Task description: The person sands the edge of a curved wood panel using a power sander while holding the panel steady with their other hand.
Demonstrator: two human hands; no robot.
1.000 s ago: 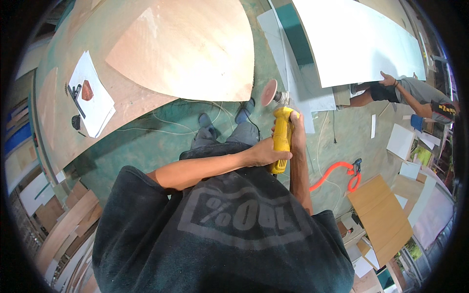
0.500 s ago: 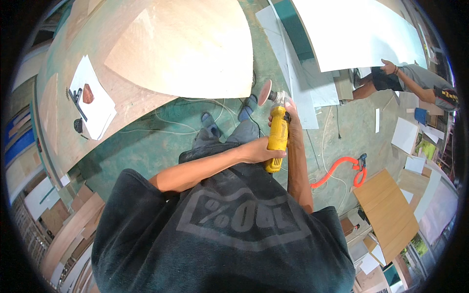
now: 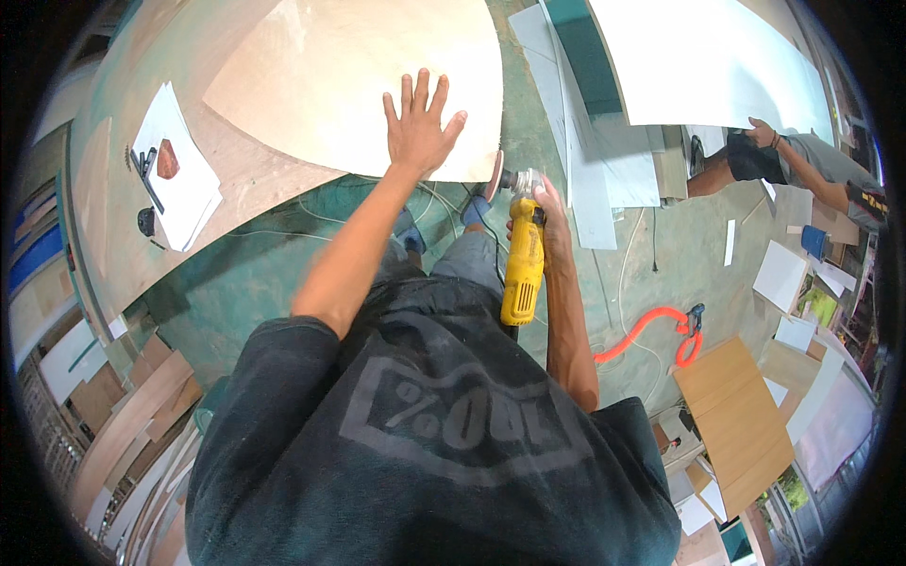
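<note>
My right hand (image 3: 552, 222) is wrapped round a yellow angle grinder (image 3: 525, 259) fitted with a round, reddish sanding disc (image 3: 494, 176). The disc stands on edge right at the near right corner of a pale curved plywood panel (image 3: 349, 80); whether it touches the wood I cannot tell. On top of that panel my left hand (image 3: 418, 127) lies flat with its fingers spread, close to the near edge. The panel rests on a larger wooden table (image 3: 255, 203), its corner reaching out past the table's edge.
White sheets (image 3: 176, 179) with pens and a brown piece lie on the table at left. An orange coiled hose (image 3: 642, 330) and cables lie on the green floor. At right, another person (image 3: 816, 174) holds a large white board (image 3: 708, 61). Wooden board offcuts (image 3: 736, 424) sit at lower right.
My left hand has let go of the grinder's body and moved forward onto the plywood panel. My right hand has shifted the grinder slightly left, bringing its disc to the panel's corner.
</note>
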